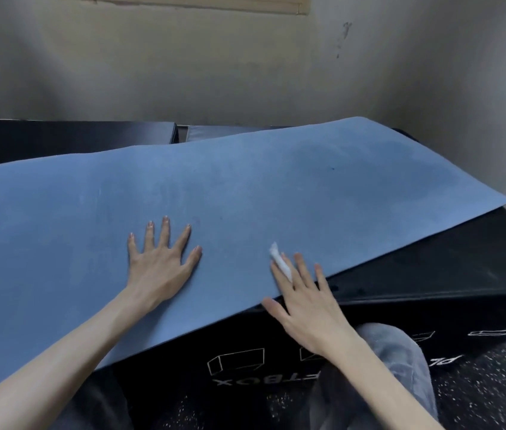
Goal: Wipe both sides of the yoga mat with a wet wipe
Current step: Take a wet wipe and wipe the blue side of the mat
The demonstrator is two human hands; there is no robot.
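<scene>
Mat (pixel 214 193) is blue and lies unrolled over a row of black boxes (pixel 450 268) pushed up against a scuffed grey wall (pixel 245 63). The boxes have white line drawings and lettering on the near side, which reads upside down from the head cam. Floor (pixel 493 383) is black rubber with white specks, and there's a pale window frame (pixel 196 1) at the very top edge.

Left hand (pixel 160 259) is flat on the mat, palm down, fingers straight and spread wide, holding nothing, just pressing on the surface. Right hand (pixel 304 302) sits at the mat's near edge, fingers straight and pointing away from the person, with a small white wipe (pixel 281 262) bunched under the fingers and poking out between them. Looks pressed down rather than clenched. Thumb sticks out to the left, over the edge.

Long axis of the mat runs left to right across the view, tilted so the right end sits further back. That right end's near corner juts past the box top. A darker patch shows on the mat toward the far right. A knee in grey jeans (pixel 400 352) shows below the right forearm.
</scene>
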